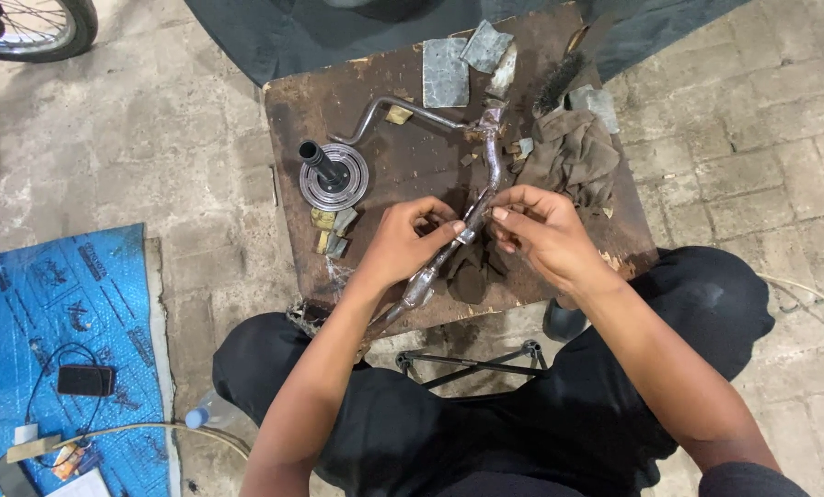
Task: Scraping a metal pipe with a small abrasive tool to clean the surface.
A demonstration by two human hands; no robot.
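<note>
Left hand [401, 247] grips the bent chrome handlebar tube [478, 207] from the left, fingers curled over it, thumb lying along the tube. Right hand [542, 232] pinches the same tube from the right, fingertips [501, 213] meeting it just beside the left thumb. What sits between fingertips and metal can't be told.

The tube lies diagonally on the rusty desk [292, 138]: lower end overhangs the near edge between the person's knees, upper end runs toward the far edge, where a thinner curved bar [403, 106] branches left.

Just left of the left hand: small worn sandpaper scraps [334, 232]. Beyond them, a round ribbed metal disc with a black stem [333, 177] standing upright. Right of the tube, a crumpled brown rag [573, 152], touching the upper bend. At the far edge, grey abrasive sheets [446, 72] and a wire brush [559, 81].

On the floor, left: blue mat [53, 322] with a phone [85, 379] and cable on it. Bicycle wheel [34, 28] in the top-left corner. Folding stool frame [472, 361] under the desk.
</note>
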